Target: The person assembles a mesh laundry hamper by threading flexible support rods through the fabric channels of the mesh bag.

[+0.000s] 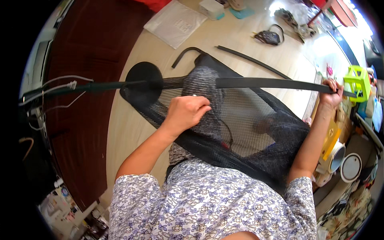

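Black mesh fabric spreads across in front of me, see-through in the middle and bunched into a fold near its left part. My left hand is closed at this bunched fold, fingers curled in a pinch on the mesh. A long flat black strip runs sideways over the mesh, its left end passing into the fold. Around the strip's right part my right hand is closed. Left of the fold is a round black disc, in line with a dark pole.
On the pale floor beyond lie a curved black strip, another straight black strip, a clear plastic bag and a black pouch. A green stool stands at right, a dark red door at left.
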Available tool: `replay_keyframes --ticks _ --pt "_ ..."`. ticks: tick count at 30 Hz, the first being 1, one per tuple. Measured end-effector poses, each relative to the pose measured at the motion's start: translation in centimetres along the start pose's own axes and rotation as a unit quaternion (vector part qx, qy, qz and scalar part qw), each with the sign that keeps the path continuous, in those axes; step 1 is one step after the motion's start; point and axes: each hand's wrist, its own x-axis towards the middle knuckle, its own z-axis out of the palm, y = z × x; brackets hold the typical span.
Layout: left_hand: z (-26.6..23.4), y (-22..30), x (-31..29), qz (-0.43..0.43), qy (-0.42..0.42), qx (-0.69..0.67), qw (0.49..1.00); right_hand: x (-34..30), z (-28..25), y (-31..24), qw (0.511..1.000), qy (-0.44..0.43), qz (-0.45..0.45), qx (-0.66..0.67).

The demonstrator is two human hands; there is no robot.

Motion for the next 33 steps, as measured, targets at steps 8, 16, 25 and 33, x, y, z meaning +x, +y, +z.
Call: replay_keyframes --ticks 8,16,25,33 --pt "0.3 -0.5 -1.1 0.055 0.088 -0.013 0.994 1.2 -3.3 0.1 0.999 0.04 -0.014 -0.008" --pt "0.8 -2.2 0.5 0.066 0.163 -0.066 0.982 0.4 -3.9 1.7 0.993 0.104 -0.038 -0.029" --pt "-2.9 -2.0 -2.3 -0.171 0.29 -0.418 0.844 0.7 -1.3 8.4 0.986 0.159 -0.028 -0.028" --pt "-9.9 -7.6 -11.6 -0.27 0.425 -0.506 0.701 1.6 0.4 17.9 0.985 0.169 0.043 -0.017"
